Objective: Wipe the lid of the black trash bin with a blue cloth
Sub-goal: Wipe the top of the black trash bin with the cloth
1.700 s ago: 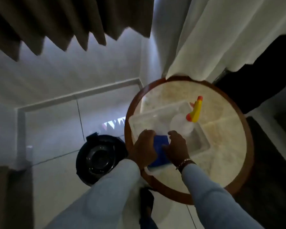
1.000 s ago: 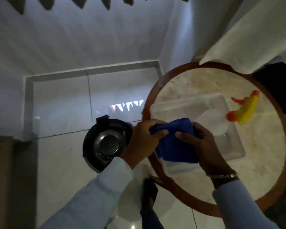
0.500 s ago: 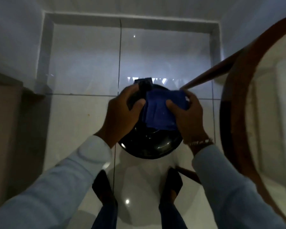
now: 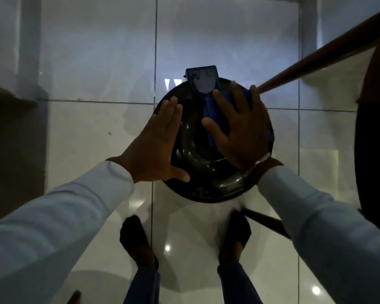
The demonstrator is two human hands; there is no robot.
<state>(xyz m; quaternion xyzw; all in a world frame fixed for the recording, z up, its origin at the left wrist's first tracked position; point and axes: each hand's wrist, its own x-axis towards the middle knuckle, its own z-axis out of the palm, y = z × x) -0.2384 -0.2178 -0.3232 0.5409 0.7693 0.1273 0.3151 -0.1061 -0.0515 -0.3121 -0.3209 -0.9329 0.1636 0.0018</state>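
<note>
The round black trash bin lid [image 4: 208,178] lies below me on the white tiled floor, glossy, with a hinge tab at its far edge. A blue cloth [image 4: 210,110] is spread on the lid's right half. My right hand [image 4: 239,126] lies flat on the cloth with fingers spread, pressing it onto the lid. My left hand [image 4: 156,148] rests flat against the lid's left rim, fingers together and holding nothing. Most of the cloth is hidden under my right hand.
A wooden table leg [image 4: 316,53] slants in from the upper right, close to the bin, and the dark table edge [image 4: 373,132] fills the right side. Another leg [image 4: 266,222] crosses near my right foot. My feet [image 4: 138,242] stand just behind the bin. A brown object [image 4: 7,150] sits at left.
I carried the blue cloth from the tray on the table down to the bin. My left hand let go of it and now rests on the lid's rim; my right hand presses it flat.
</note>
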